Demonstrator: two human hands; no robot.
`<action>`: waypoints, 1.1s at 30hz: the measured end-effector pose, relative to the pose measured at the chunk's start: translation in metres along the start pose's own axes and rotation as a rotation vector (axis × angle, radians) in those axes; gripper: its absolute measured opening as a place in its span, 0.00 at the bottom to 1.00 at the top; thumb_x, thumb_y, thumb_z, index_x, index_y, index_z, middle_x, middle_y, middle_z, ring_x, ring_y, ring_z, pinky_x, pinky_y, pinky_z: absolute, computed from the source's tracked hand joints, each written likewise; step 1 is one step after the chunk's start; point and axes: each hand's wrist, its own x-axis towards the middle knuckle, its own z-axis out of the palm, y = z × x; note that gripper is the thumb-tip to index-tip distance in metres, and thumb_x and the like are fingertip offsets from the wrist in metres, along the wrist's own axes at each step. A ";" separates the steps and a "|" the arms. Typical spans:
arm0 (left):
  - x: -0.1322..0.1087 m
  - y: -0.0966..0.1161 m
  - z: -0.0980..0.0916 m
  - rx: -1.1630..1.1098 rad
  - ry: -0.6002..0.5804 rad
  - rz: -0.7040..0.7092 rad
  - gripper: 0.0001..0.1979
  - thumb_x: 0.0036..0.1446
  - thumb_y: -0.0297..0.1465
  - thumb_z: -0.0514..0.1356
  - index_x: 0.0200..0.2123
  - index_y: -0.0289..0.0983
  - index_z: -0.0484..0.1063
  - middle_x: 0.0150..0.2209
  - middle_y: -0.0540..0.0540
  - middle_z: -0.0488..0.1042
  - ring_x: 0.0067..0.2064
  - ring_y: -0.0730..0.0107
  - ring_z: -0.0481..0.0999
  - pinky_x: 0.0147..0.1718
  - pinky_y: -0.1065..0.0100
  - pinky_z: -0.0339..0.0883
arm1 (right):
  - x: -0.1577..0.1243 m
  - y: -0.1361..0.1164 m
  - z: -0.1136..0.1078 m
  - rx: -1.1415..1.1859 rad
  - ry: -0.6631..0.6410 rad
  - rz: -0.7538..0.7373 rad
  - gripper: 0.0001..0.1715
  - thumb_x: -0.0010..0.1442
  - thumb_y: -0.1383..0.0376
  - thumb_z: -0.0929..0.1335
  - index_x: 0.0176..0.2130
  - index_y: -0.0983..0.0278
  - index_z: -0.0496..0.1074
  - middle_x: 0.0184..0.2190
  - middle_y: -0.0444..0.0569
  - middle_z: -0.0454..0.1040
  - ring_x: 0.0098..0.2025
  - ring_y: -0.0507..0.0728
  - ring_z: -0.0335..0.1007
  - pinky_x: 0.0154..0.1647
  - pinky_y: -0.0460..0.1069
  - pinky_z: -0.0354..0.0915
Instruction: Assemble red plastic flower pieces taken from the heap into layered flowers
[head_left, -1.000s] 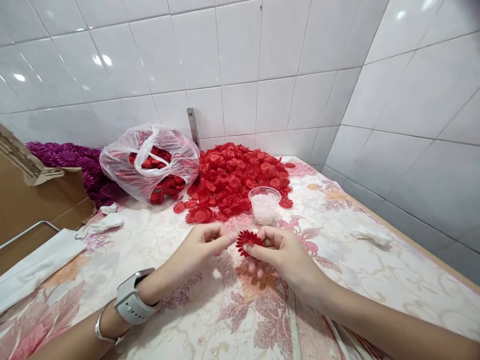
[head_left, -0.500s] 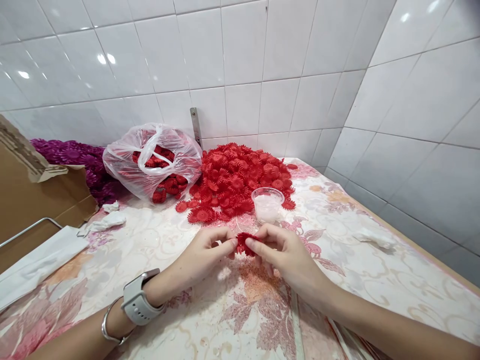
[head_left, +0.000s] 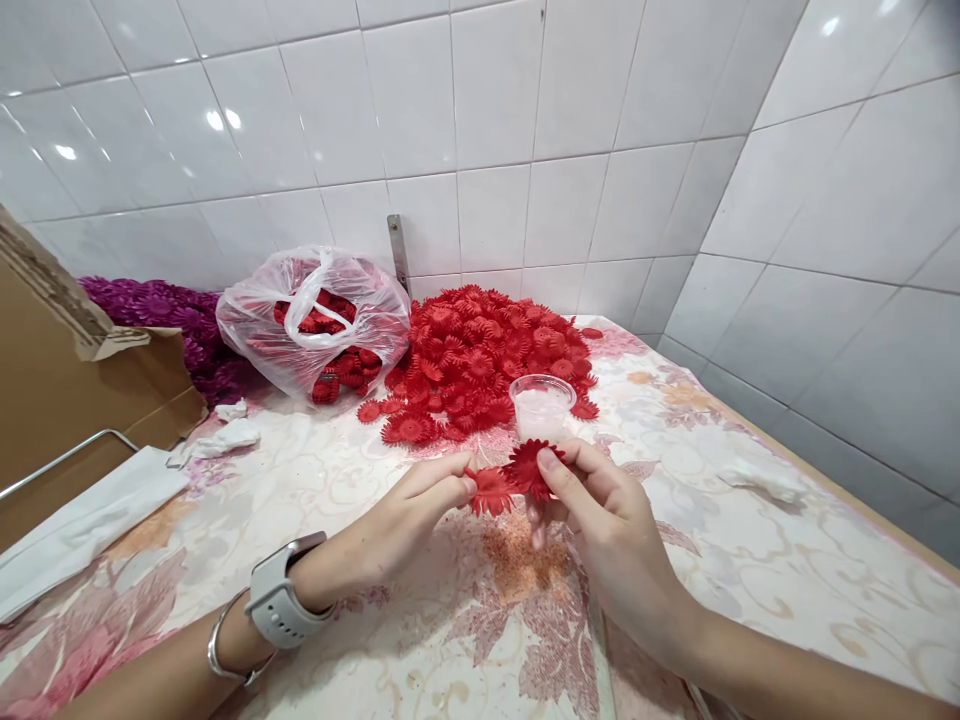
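Note:
Between thumb and fingers, my left hand [head_left: 431, 500] pinches a red flower piece [head_left: 492, 491] with a toothed edge. A darker red flower piece [head_left: 529, 469] is gripped in my right hand [head_left: 600, 500], its thumb lying on the piece. The two pieces meet or overlap at their edges. Just behind my right hand stands a clear plastic cup [head_left: 543, 408] with whitish contents. Beyond both hands lies a big heap of red flower pieces [head_left: 480, 350].
Left of the heap sits a translucent plastic bag [head_left: 251, 330] holding red pieces. Purple flower pieces [head_left: 169, 305] lie behind a cardboard box [head_left: 142, 390] at the left. Crumpled white tissue [head_left: 765, 480] is on the right side of the flowered tablecloth [head_left: 750, 580].
The single red shape between my fingers now shows as two pieces, one in each hand. My right hand has moved slightly right and turned. The view has shifted a little.

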 end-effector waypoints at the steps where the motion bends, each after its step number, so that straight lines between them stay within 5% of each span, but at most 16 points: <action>1: -0.001 -0.001 -0.001 0.008 -0.008 -0.006 0.13 0.60 0.33 0.45 0.34 0.40 0.69 0.40 0.50 0.71 0.43 0.68 0.66 0.46 0.68 0.56 | 0.001 0.000 -0.001 0.034 0.002 0.007 0.12 0.56 0.57 0.66 0.31 0.64 0.65 0.24 0.42 0.66 0.22 0.48 0.63 0.20 0.43 0.62; 6: 0.005 -0.009 -0.008 -0.030 0.036 0.005 0.11 0.57 0.31 0.48 0.27 0.38 0.67 0.32 0.49 0.70 0.37 0.68 0.67 0.40 0.68 0.58 | 0.007 -0.002 -0.007 0.110 0.125 0.003 0.12 0.57 0.57 0.64 0.31 0.62 0.60 0.25 0.43 0.69 0.22 0.49 0.67 0.19 0.43 0.64; 10: 0.024 -0.024 -0.022 -0.014 0.400 -0.030 0.10 0.54 0.36 0.52 0.31 0.36 0.68 0.33 0.48 0.70 0.36 0.68 0.68 0.36 0.68 0.60 | 0.004 0.000 -0.004 -0.031 -0.060 0.100 0.14 0.57 0.54 0.64 0.34 0.62 0.59 0.28 0.45 0.71 0.20 0.49 0.68 0.17 0.44 0.65; 13: 0.035 -0.044 -0.040 0.328 0.666 -0.081 0.14 0.54 0.38 0.52 0.35 0.34 0.70 0.38 0.44 0.71 0.40 0.64 0.68 0.39 0.65 0.60 | 0.003 0.001 -0.002 -0.074 -0.161 0.207 0.15 0.57 0.54 0.63 0.37 0.63 0.60 0.27 0.45 0.72 0.19 0.51 0.70 0.17 0.46 0.66; 18: 0.038 -0.063 -0.060 0.511 0.650 -0.061 0.13 0.53 0.35 0.54 0.27 0.35 0.75 0.40 0.42 0.72 0.46 0.57 0.64 0.49 0.59 0.53 | 0.008 0.000 -0.003 -0.032 -0.260 0.345 0.14 0.56 0.57 0.64 0.39 0.65 0.63 0.23 0.48 0.73 0.22 0.54 0.73 0.19 0.47 0.68; 23: 0.037 -0.061 -0.059 0.719 0.671 0.040 0.13 0.53 0.33 0.56 0.40 0.34 0.72 0.45 0.40 0.69 0.48 0.59 0.63 0.50 0.60 0.55 | 0.007 -0.003 -0.002 0.011 -0.264 0.409 0.17 0.53 0.58 0.66 0.40 0.66 0.64 0.23 0.49 0.74 0.22 0.55 0.72 0.18 0.48 0.68; 26: 0.035 -0.050 -0.048 0.638 0.673 0.077 0.13 0.55 0.34 0.54 0.42 0.35 0.68 0.45 0.41 0.69 0.48 0.61 0.65 0.48 0.61 0.56 | 0.007 -0.003 -0.002 -0.022 -0.301 0.367 0.16 0.51 0.56 0.67 0.32 0.66 0.65 0.21 0.48 0.73 0.20 0.53 0.71 0.18 0.46 0.67; 33: 0.017 -0.017 0.001 0.327 0.208 0.092 0.11 0.57 0.36 0.52 0.29 0.36 0.70 0.29 0.49 0.73 0.31 0.71 0.69 0.32 0.70 0.60 | 0.011 0.005 -0.002 -0.042 -0.361 0.321 0.22 0.49 0.50 0.67 0.32 0.67 0.65 0.17 0.46 0.71 0.19 0.53 0.71 0.18 0.45 0.65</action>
